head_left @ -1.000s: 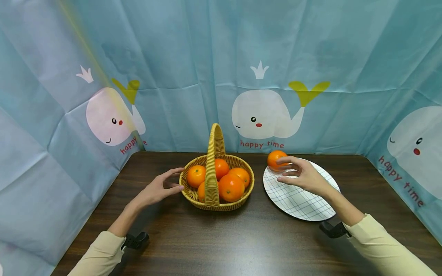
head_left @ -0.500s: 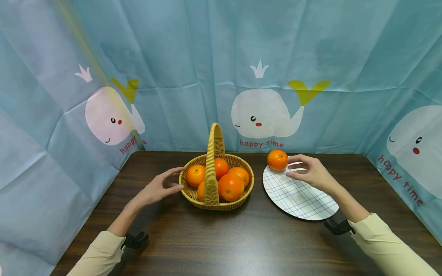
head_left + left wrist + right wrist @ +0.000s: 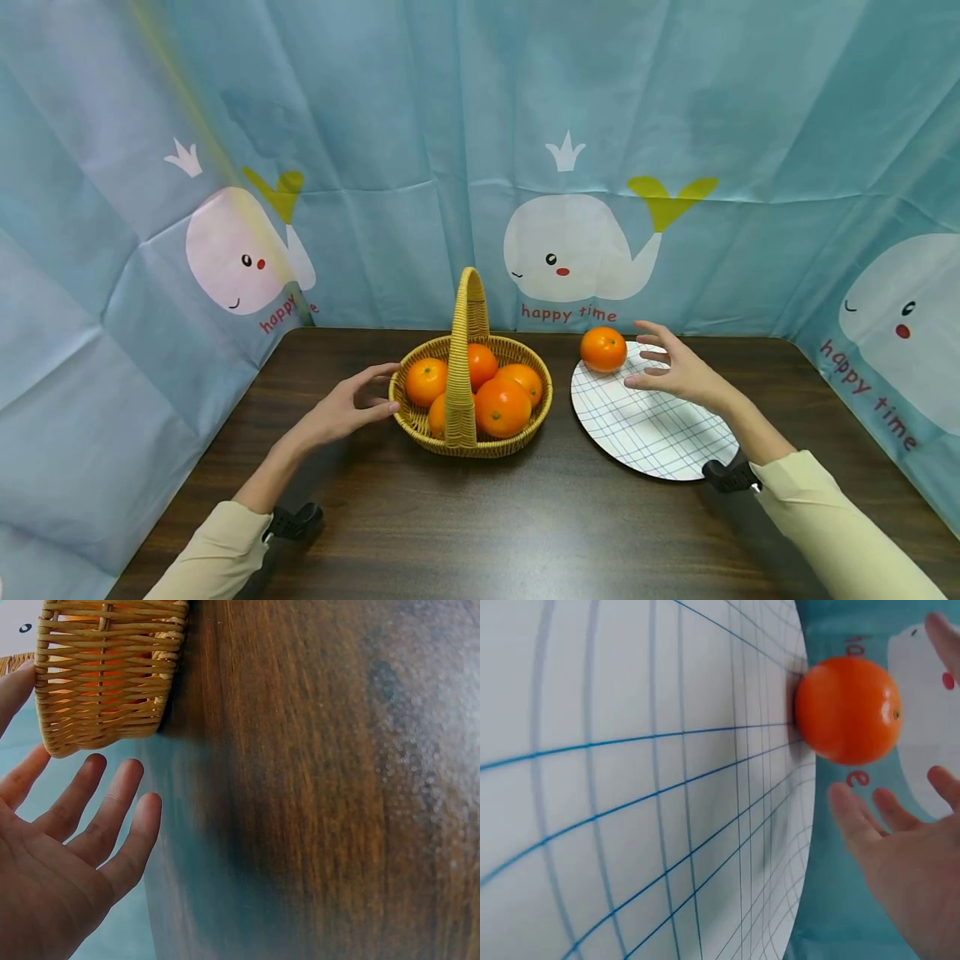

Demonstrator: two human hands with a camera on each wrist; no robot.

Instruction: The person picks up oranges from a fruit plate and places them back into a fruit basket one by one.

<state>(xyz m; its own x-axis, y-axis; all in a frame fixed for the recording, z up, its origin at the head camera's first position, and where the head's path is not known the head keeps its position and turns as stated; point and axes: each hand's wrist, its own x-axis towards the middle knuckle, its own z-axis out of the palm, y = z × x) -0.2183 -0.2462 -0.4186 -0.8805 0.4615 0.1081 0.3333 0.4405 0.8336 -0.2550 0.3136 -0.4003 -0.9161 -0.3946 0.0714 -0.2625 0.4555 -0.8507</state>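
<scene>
A yellow wicker basket (image 3: 472, 450) with a tall arched handle holds several oranges (image 3: 502, 407). At its left end is my left hand (image 3: 337, 410), thumb and index fingertip at the rim. In the left wrist view the other fingers of the left hand (image 3: 75, 847) are spread loosely below the basket's woven wall (image 3: 105, 682). One orange (image 3: 603, 349) sits at the far left edge of a round white plate (image 3: 652, 425) with a blue grid. Just right of that orange, my right hand (image 3: 678, 367) hovers over the plate, fingers spread and holding nothing. The right wrist view shows a gap between orange (image 3: 848, 710) and fingertips.
Everything stands on a dark wooden table (image 3: 480, 525). Behind and beside it hangs a blue curtain (image 3: 375, 250) printed with white whales and lettering. The basket handle (image 3: 461, 358) rises well above the fruit.
My right hand has drawn back rightward from the orange, and its fingers have spread wider. The orange stays on the plate's edge. My left hand and the basket have not moved.
</scene>
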